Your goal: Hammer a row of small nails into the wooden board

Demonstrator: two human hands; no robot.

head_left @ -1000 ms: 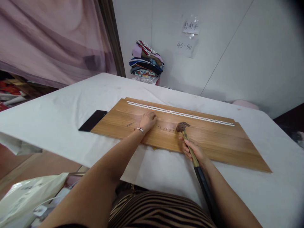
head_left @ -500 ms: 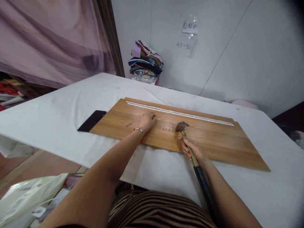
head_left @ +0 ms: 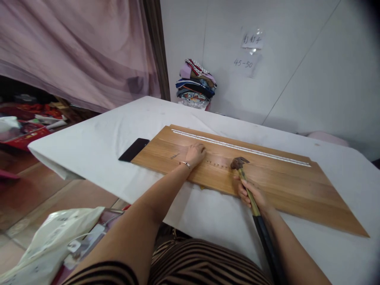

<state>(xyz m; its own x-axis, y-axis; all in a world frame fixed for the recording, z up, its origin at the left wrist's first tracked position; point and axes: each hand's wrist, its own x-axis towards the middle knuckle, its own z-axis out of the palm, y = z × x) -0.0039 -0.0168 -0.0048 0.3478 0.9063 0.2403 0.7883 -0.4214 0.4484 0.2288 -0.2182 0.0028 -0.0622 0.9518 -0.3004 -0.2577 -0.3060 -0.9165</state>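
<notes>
Wood-grain board (head_left: 297,194): 1, lying on white-covered table (head_left: 97,150) | white strips (head_left: 243,148): 2, along board's far side | small nails (head_left: 218,164): one row, too tiny to count surely | hammer (head_left: 261,229): 1, head just beside row's right end | left hand (head_left: 196,154): half-curled on board, grip hidden, cannot tell | right hand (head_left: 257,194): closed around hammer's handle

place: home-like room | pink curtain (head_left: 95,47) | folded fabric stack (head_left: 196,85) | white-covered table (head_left: 142,114) | tiled floor (head_left: 65,198)
</notes>
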